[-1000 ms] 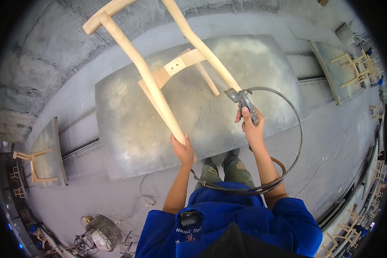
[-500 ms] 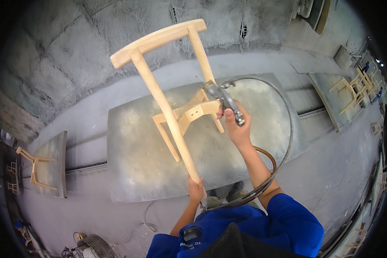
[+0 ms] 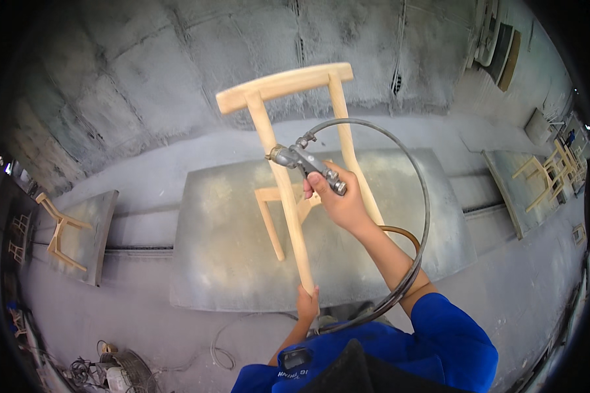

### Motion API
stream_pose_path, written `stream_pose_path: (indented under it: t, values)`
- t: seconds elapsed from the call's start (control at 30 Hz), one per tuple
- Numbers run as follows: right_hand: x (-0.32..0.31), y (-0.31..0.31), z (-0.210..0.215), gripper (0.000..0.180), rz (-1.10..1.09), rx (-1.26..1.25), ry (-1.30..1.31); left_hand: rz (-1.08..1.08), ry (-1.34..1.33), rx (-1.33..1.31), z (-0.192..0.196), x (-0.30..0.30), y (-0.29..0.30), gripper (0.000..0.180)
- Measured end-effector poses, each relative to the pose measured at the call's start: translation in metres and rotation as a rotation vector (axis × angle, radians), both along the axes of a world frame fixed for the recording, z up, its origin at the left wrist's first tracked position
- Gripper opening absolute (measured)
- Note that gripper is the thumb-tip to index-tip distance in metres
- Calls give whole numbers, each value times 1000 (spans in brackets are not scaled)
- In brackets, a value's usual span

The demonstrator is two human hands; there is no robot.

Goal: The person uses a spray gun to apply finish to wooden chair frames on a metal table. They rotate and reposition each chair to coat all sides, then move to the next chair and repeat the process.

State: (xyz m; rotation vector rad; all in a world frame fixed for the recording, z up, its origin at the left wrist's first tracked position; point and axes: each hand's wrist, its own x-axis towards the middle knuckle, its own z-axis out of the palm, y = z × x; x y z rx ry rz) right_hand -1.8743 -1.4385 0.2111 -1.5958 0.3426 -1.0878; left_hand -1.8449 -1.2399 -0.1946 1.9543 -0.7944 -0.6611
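Above the grey surface, spray gun crosses to the left post

Over the middle surface (image 3: 223, 268) is one chair frame (image 3: 292, 206), with two posts and one top rail (image 3: 285, 86); whether its feet touch down I cannot tell. The spray gun (image 3: 308, 168) has just moved from the right post (image 3: 339, 98) across to the left post (image 3: 299, 245), its nozzle overlapping that post in view. This probably makes the left post the part being worked. No spray can be made out.

One left hand (image 3: 308, 302) has its fingers clamped around the left post's low end. One right hand (image 3: 339, 196) has its fingers clamped around the gun's handle; how far the trigger is pressed I cannot tell. One dark hose (image 3: 421, 164) loops back from the gun.

Farther out are two boards: the left board (image 3: 105, 213) bears one second chair frame (image 3: 54, 211); around the right board (image 3: 514, 203) several other frames (image 3: 549, 167) overlap, too crowded to count. One caged fan (image 3: 134, 370) stands at lower left.
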Motion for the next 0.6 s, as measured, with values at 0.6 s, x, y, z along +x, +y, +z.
stream_pose_path:
  t: [0.6]
  values:
    - [-188, -75, -21, 57, -737, 142, -40, -259, 117, 219, -22, 18, 33, 72]
